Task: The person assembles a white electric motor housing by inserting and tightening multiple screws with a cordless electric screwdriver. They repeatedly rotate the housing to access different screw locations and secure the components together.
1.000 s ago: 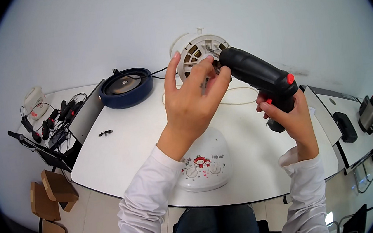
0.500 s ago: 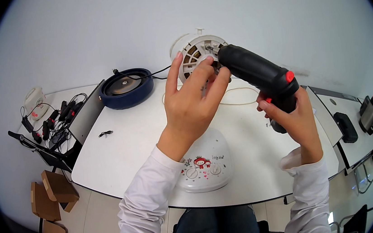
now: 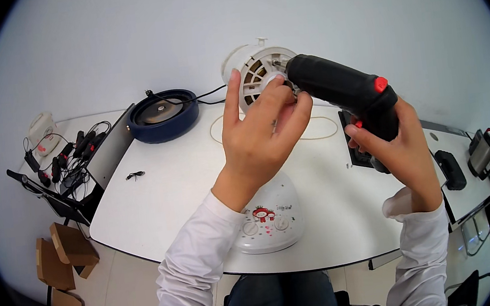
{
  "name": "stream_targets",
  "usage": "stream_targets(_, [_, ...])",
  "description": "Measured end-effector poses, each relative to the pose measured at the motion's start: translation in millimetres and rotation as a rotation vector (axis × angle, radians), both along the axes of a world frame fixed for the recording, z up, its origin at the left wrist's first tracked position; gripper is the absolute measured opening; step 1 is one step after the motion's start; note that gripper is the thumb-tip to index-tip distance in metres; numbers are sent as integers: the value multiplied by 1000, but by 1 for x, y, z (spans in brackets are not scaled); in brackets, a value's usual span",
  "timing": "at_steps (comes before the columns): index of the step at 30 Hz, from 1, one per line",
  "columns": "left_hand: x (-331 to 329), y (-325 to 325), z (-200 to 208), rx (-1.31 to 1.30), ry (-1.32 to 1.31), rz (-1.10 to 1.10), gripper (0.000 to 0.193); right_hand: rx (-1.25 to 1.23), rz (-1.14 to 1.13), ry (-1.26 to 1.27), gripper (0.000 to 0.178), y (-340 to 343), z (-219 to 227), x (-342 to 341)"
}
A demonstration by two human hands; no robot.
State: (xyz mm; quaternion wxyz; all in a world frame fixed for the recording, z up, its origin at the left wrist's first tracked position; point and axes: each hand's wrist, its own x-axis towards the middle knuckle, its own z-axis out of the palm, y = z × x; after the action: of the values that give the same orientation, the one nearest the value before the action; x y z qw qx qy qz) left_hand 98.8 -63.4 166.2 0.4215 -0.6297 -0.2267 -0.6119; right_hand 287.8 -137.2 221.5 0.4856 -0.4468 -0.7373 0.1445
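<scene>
A white fan head [image 3: 249, 97] with a round, slotted back faces me at the far side of the table. My right hand [image 3: 407, 154] grips a black cordless screwdriver [image 3: 333, 81] with red buttons. Its bit meets the upper part of the fan head. In front of the fan head is my left hand [image 3: 261, 133], one finger stretched up, the others bent in at the hub; what they pinch is hidden. Below the left hand stands the fan's white base [image 3: 272, 237], with two knobs and a red cartoon print. The hand covers whatever joins base and head.
At the back left lies a round dark blue part [image 3: 162, 132] with a black cord. A small black cable [image 3: 135, 176] rests on the white table [image 3: 162, 221]. A black tray [image 3: 352, 147] sits by my right hand. Cardboard boxes [image 3: 54, 262] stand at lower left.
My right hand has shifted slightly right, and the screwdriver handle with it; the bit stays at the fan head. The black tray shows more. My left hand's bent fingers have moved a little.
</scene>
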Motion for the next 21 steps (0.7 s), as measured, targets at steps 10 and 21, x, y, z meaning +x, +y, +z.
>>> stream_targets(10, [1,4,-3,113,7,81,24,-23,-12,-31,40,-3,7,2])
stream_targets(21, [2,6,1,26,37,-160,35,-25,-36,-50,41,4,8,7])
